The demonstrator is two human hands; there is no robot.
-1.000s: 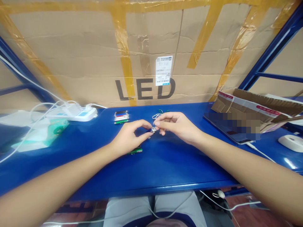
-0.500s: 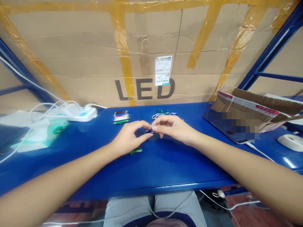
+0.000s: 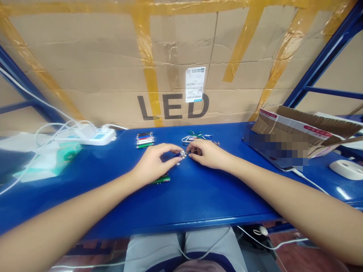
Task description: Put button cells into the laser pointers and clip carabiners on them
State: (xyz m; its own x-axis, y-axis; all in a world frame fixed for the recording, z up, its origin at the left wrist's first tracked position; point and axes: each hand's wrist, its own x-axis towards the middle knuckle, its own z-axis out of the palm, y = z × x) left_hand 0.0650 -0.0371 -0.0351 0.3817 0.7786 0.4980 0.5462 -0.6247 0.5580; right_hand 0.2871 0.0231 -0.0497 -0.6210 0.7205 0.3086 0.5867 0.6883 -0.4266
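Note:
My left hand (image 3: 153,160) pinches a small dark blue metal tube (image 3: 179,154) between thumb and fingertips, most of it hidden. Small silver discs (image 3: 183,153) that look like button cells show at the tube's end. Close by, my right hand (image 3: 208,153) has thumb and forefinger closed on a small dark piece (image 3: 187,152), too small to name. One loose silver disc (image 3: 178,164) lies on the table below the left fingertips. Partly under the left hand is a green metal tube (image 3: 163,180), with another tube's edge behind it.
Several coloured tubes (image 3: 145,140) lie in a row at the back. Carabiner clips (image 3: 195,136) and small brass-coloured parts (image 3: 217,143) sit behind my right hand. A power strip (image 3: 99,136) is left; a tablet (image 3: 263,153), cardboard box (image 3: 295,128) and white mouse (image 3: 347,169) are right.
My right hand has drawn slightly away to the right from the tube in my left hand. Silver discs now show at the tube's end, and one lies on the table.

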